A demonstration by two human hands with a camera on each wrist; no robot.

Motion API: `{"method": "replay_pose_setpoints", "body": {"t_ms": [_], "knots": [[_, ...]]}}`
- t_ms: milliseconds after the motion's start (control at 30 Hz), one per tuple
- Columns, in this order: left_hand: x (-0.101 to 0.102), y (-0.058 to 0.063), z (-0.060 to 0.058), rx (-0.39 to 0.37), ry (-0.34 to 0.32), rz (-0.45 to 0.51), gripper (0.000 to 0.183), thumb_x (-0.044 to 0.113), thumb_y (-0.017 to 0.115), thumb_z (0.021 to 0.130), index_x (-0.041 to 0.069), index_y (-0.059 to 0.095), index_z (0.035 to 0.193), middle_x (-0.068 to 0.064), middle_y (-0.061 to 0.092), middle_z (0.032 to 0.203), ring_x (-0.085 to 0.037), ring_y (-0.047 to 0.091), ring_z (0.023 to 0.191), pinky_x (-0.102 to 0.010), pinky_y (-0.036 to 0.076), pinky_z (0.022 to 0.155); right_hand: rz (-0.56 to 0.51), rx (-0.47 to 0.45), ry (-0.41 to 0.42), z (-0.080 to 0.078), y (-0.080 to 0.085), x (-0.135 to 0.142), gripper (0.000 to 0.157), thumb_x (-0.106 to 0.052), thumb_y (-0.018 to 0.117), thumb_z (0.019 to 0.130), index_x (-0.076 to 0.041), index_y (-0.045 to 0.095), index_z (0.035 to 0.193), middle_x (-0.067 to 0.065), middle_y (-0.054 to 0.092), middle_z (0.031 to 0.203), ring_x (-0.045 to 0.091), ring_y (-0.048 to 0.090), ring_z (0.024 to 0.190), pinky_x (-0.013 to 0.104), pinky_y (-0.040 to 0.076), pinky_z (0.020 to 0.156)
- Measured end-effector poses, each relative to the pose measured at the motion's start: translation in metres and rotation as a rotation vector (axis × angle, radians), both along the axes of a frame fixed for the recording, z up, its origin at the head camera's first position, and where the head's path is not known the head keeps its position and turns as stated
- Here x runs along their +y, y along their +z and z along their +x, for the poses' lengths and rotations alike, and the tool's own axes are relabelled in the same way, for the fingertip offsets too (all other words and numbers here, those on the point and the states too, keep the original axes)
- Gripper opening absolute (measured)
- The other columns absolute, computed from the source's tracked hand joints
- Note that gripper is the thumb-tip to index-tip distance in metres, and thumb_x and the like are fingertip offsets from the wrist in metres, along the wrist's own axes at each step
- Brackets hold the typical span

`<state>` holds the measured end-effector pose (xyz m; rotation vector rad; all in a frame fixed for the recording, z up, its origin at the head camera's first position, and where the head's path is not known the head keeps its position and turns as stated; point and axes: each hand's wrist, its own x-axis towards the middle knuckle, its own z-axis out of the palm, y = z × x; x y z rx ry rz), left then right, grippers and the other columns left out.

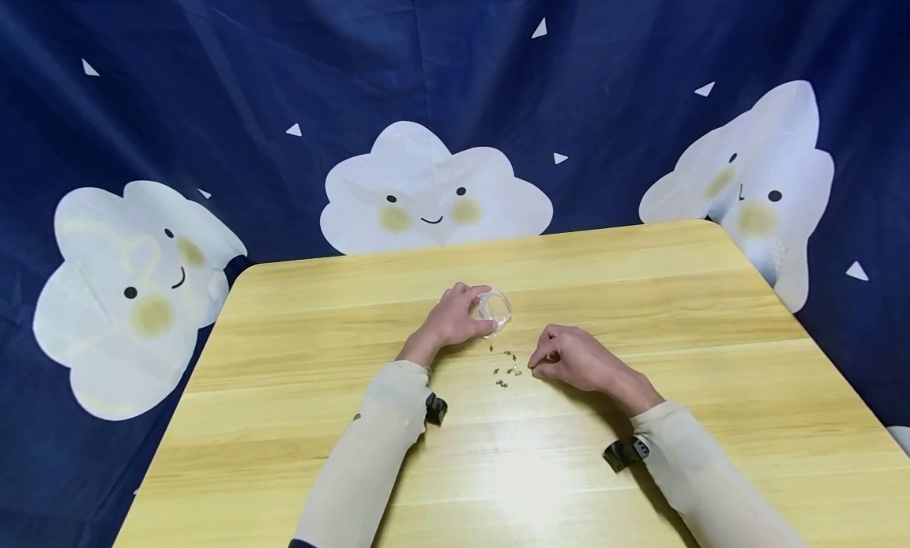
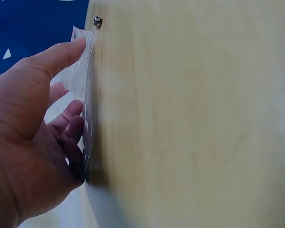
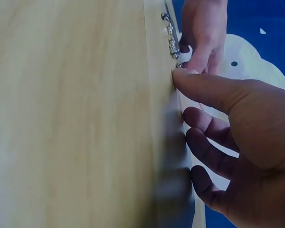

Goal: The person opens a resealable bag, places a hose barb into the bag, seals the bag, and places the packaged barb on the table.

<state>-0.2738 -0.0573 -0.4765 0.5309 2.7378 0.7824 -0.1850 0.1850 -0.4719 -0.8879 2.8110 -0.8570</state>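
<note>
My left hand [image 1: 456,317] holds a clear plastic bag [image 1: 497,308] by its side, the thumb on the near edge and the fingers behind. In the left wrist view the crinkled plastic [image 2: 80,71] stands between thumb and fingers against the tabletop. Several small metal fittings [image 1: 509,370] lie scattered on the wood just in front of the bag. Low over the table at their right, my right hand [image 1: 572,357] brings thumb and forefinger together. Its thumb tip is close to one fitting [image 3: 179,65] in the right wrist view; whatever is between the fingertips is hidden.
The light wooden table [image 1: 306,422] has a glossy bright patch near the front. Behind it hangs a dark blue curtain [image 1: 284,50] with white clouds. Each sleeve carries a small black camera, one at the left wrist [image 1: 436,408] and one at the right wrist [image 1: 626,454].
</note>
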Motion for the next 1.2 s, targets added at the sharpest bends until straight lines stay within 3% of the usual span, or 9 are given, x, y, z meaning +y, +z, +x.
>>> {"method": "replay_pose_setpoints", "body": {"t_ms": [200, 433, 567, 967, 1200], "knots": [[0.002, 0.002, 0.001, 0.002, 0.004, 0.000, 0.074, 0.045, 0.074, 0.080, 0.028, 0.043, 0.145, -0.006, 0.051, 0.121, -0.021, 0.047, 0.108, -0.040, 0.046, 0.089, -0.010, 0.030, 0.016, 0.002, 0.000, 0.000, 0.006, -0.018, 0.078, 0.080, -0.023, 0.077, 0.083, -0.010, 0.061, 0.086, 0.006, 0.059, 0.081, 0.027, 0.050, 0.076], [0.001, 0.003, 0.002, 0.001, 0.010, 0.010, 0.074, 0.045, 0.074, 0.079, 0.027, 0.044, 0.145, -0.007, 0.051, 0.121, -0.022, 0.047, 0.107, -0.040, 0.046, 0.088, 0.096, 0.053, 0.058, 0.004, -0.002, 0.000, 0.008, -0.021, 0.066, 0.091, -0.027, 0.065, 0.086, -0.013, 0.055, 0.096, 0.004, 0.054, 0.090, 0.035, 0.043, 0.081], [0.001, 0.003, 0.002, -0.004, 0.019, 0.019, 0.075, 0.044, 0.075, 0.079, 0.028, 0.044, 0.145, -0.006, 0.051, 0.121, -0.021, 0.047, 0.105, -0.039, 0.047, 0.087, 0.061, 0.038, 0.036, 0.002, -0.002, 0.002, 0.007, -0.021, 0.063, 0.094, -0.026, 0.062, 0.088, -0.012, 0.054, 0.098, 0.005, 0.054, 0.090, 0.034, 0.045, 0.082], [0.002, -0.001, 0.005, 0.007, -0.001, 0.004, 0.077, 0.046, 0.075, 0.079, 0.027, 0.043, 0.146, -0.006, 0.051, 0.117, -0.020, 0.047, 0.102, -0.037, 0.046, 0.085, -0.057, 0.032, -0.099, -0.030, 0.001, -0.004, 0.005, -0.016, 0.061, 0.095, -0.017, 0.062, 0.090, 0.000, 0.057, 0.101, 0.014, 0.055, 0.092, 0.037, 0.048, 0.087], [0.000, 0.000, 0.007, 0.009, -0.002, -0.003, 0.074, 0.046, 0.074, 0.079, 0.028, 0.044, 0.145, -0.004, 0.050, 0.116, -0.019, 0.047, 0.100, -0.036, 0.045, 0.084, -0.143, -0.027, -0.157, -0.048, -0.003, -0.016, 0.006, -0.016, 0.060, 0.095, -0.012, 0.064, 0.094, 0.003, 0.058, 0.100, 0.017, 0.055, 0.091, 0.037, 0.047, 0.087]]}}
